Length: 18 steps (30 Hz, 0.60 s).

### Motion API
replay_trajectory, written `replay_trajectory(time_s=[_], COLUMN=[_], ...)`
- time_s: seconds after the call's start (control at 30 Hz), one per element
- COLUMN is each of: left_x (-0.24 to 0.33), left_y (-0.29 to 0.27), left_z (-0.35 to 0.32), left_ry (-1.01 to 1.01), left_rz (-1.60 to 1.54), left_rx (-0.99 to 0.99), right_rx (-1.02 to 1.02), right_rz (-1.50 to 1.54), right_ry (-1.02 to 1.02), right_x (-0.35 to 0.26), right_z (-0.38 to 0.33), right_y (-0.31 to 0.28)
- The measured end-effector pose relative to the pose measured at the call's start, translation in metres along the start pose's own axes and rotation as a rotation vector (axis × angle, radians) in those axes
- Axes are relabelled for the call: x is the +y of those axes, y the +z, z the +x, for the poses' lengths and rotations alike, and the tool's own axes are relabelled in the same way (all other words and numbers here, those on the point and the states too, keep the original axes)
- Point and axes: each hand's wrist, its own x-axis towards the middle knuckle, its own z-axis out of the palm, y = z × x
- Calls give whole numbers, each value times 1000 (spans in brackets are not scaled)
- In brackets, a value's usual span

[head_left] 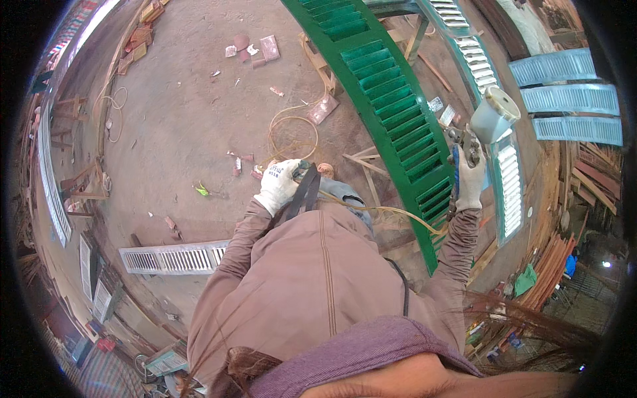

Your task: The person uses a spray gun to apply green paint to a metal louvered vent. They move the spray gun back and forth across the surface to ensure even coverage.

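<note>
My right hand (470,174), in a white glove, is closed round the handle of a spray gun (468,144) with a pale paint cup (494,114) on it. It is over the right edge of a green louvered shutter (396,99), whose slats and frame are green. Beyond the gun lies a second shutter (479,60) with a partly green frame and white slats. In front of my body my left hand (277,186), also gloved, has its fingers curled at a black strap (306,189). A yellowish hose (398,210) runs past my waist toward my right forearm.
Loops of hose (293,138) and paint-stained scraps (323,109) lie on the floor ahead. Wooden trestle legs (371,174) stand under the green shutter. Pale blue shutters (569,98) are at the far right, a whitish one (174,259) at left, and stacked wood (545,268) to the right.
</note>
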Motion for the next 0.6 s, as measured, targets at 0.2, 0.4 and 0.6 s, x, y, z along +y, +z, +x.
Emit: replay_trajectory(time_s=[0.2,0.4,0.6], left_x=[3,3,1], left_y=[-3,-6,-6], left_z=[3,10,4], left_ry=[3,27,-6], left_rz=[-36,-21,33], left_rx=[-4,45,52], right_rx=[-286,-47,-267], right_rz=[202,-272,57], right_ry=[136,-103,-216], right_x=[-19,-3,-21], right_z=[4,27,27], right_y=[13,20,23])
